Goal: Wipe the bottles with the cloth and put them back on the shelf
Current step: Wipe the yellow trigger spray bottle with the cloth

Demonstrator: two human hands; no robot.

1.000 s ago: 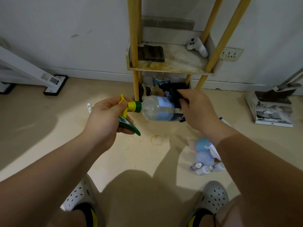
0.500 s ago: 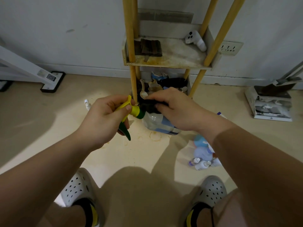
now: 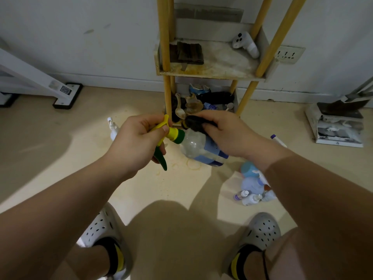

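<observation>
- left hand: the grip is closed round the yellow-and-green trigger spray head, with the fingers curled at the neck. Pretty sure this hand carries the whole weight.
- clear plastic spray bottle with a blue label: held up off the floor between the two hands, just in front of the shelf. Its long axis runs roughly sideways, nozzle end to the left and base tipped down to the right.
- dark crumpled cloth: pressed on the bottle's shoulder, just right of the green collar.
- right hand: the grip is bunched on the cloth, and the hand lies over the top of the bottle.
- wooden shelf unit with yellow poles: straight beyond the bottle, on the far side. My guess is the left hand does the put-back since it has the neck, and it'd need to swing the bottle upright first.
- cluster of small bottles: on the floor, near right, probably waiting their turn.
</observation>
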